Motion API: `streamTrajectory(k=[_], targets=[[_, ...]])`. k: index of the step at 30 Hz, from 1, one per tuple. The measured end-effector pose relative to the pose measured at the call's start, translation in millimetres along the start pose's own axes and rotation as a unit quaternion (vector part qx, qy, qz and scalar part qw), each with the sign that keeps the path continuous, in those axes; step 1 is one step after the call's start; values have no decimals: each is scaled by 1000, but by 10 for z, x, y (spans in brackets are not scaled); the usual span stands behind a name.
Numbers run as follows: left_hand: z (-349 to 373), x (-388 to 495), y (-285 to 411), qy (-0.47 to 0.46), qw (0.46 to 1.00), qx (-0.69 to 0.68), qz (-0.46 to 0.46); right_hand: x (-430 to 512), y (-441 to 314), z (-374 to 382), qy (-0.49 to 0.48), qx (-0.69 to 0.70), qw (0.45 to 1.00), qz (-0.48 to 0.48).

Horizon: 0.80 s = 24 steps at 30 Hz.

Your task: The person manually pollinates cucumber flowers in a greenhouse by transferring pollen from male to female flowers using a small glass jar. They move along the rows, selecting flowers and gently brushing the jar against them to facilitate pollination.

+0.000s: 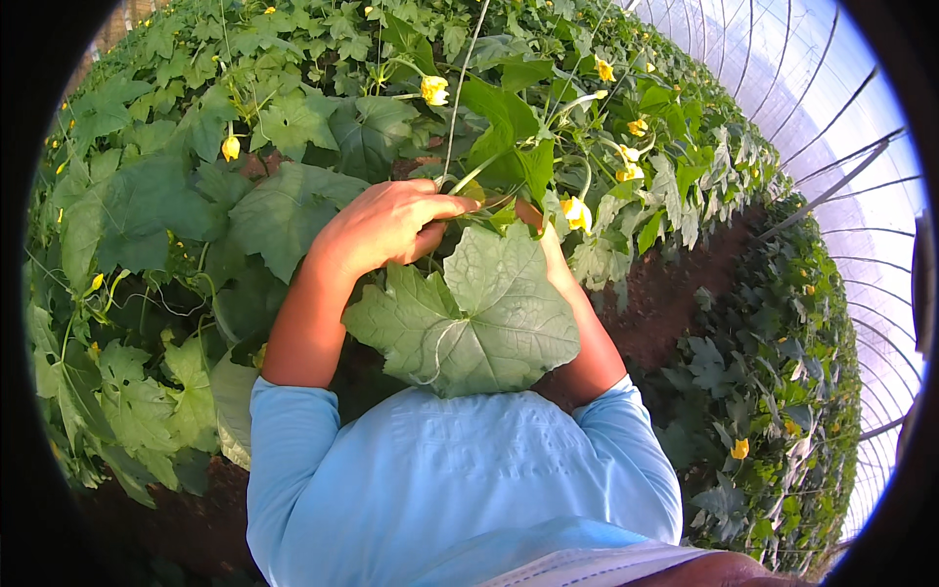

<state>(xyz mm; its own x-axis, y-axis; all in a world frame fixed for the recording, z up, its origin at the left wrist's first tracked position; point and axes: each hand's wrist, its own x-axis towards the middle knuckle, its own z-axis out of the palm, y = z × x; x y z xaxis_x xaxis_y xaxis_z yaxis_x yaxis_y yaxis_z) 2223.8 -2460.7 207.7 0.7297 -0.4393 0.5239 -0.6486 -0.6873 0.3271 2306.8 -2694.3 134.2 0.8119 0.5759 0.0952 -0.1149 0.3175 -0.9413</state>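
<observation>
My left hand point(400, 216) is among the leaves of a climbing gourd vine, its fingers curled at the leaf stalk point(480, 172) and at the lower end of a pale upright string point(461, 95). Opposite it, my right hand point(534, 216) is mostly hidden behind foliage; a finger and the wrist edge show. What either hand grips is covered by leaves. A broad lobed leaf point(506, 315) spreads between my forearms, with a thin curled tendril lying over it. Just right of my right hand hangs a yellow flower point(576, 214).
Dense vines with large leaves point(286, 213) surround me ahead and to the left. More yellow flowers point(434, 90) stand among them. To the right runs a strip of brown soil point(660, 315), then another vine row point(763, 411). Curved greenhouse ribs point(829, 187) and translucent film rise beyond.
</observation>
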Motion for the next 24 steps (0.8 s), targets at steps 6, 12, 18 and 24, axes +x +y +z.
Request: streamTrajectory(k=[6,12,18,24], targets=[[-54,43,10,-49,996,70,-27,-2,17,-69,-23,-224,973,-53],[-53,74,-30,-94,993,69,-25,-4,11,0,15,-60,998,20],[-9,-60,-17,19,1000,-8,-6,-106,16,38,15,-28,999,-39],[41,-137,-100,108,992,-59,-12,-146,196,-132,46,-213,973,-72]])
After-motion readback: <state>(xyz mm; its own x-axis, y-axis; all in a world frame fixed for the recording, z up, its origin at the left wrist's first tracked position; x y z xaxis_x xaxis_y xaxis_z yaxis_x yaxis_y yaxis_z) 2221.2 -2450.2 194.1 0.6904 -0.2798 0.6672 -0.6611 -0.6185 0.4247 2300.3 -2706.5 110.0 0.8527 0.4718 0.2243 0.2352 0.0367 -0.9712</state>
